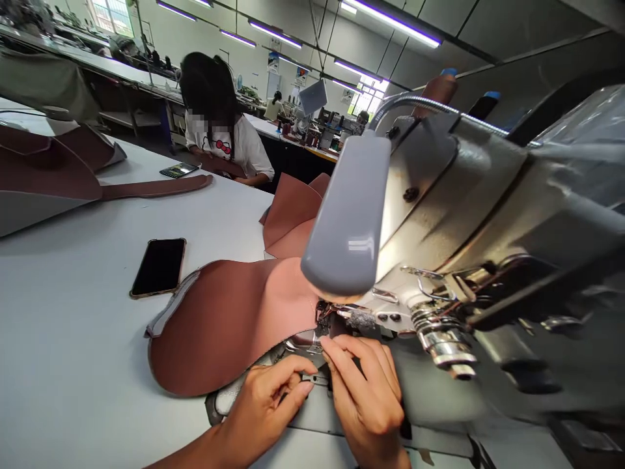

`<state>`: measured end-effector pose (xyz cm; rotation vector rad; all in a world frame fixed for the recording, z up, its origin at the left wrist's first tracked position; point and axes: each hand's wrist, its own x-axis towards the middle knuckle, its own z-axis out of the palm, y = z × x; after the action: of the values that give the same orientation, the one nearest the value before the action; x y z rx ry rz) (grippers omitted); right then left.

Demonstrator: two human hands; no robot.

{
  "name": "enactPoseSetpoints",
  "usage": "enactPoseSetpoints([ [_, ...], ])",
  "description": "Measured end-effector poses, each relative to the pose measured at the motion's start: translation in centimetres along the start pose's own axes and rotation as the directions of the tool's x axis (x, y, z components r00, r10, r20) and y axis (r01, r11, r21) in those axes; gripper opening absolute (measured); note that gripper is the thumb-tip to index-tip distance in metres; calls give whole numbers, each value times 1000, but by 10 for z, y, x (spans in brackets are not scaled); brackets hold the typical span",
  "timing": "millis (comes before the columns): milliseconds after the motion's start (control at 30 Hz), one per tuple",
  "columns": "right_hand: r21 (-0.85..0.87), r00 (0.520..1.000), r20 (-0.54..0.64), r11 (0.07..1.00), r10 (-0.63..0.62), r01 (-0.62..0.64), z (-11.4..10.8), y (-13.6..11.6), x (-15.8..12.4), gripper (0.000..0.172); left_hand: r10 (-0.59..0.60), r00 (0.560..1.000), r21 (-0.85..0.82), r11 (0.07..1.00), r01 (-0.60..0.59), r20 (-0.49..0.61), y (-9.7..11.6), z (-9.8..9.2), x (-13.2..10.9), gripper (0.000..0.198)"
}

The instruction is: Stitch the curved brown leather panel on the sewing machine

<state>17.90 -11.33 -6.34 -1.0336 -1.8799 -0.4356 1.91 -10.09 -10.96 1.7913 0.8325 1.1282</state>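
Resting on a pale grey surface, a curved panel of reddish-brown leather-like material is being fed under the head of an industrial sewing machine, with its right edge lying at the needle area beneath a grey lamp. The left hand is being held with fingers curled narrow, its fingertips pressing on the small metal plate just in front of the needle; the right hand is being held just beside it, fingers bent and pinched close at the same spot, and whether anything is being gripped between them cannot be told. The panel is judged to be light, flexible but with some body, smooth-faced and likely to slide; its free lower edge near the left hand is judged the best place for taking hold. A dark phone is lying near the panel's upper left edge, apart from it. More brown pieces are lying behind. Open room is being left to the left and front; the machine is closing off the right. A co-worker is sitting at the far side.
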Motion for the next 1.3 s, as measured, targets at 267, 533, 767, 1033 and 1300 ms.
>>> enactPoseSetpoints([
  [267, 262, 973, 41, 937, 228, -230, 3, -18, -21, 17, -94, 995, -194, 977, 87, -29, 1, 9, -7, 39],
  [533, 287, 868, 209, 820, 450, -495, 0, -15, -37, 16, 8, 1000, -24, 1000, -8, 8, -23, 13, -10, 24],
  [767, 246, 840, 139, 803, 525, -543, -15, -14, -34, 12, 534, 836, 413, 737, -534, 127, -14, 0, -16, 18],
  [1033, 196, 923, 59, 902, 381, -385, -18, -12, -21, 11, 389, 911, 498, 767, -404, 138, 23, -43, 47, 56],
  [1300, 128, 974, -76, 971, 214, -203, -11, -1, -13, 22, 384, 908, 430, 800, -418, 168, 22, -53, 56, 49],
])
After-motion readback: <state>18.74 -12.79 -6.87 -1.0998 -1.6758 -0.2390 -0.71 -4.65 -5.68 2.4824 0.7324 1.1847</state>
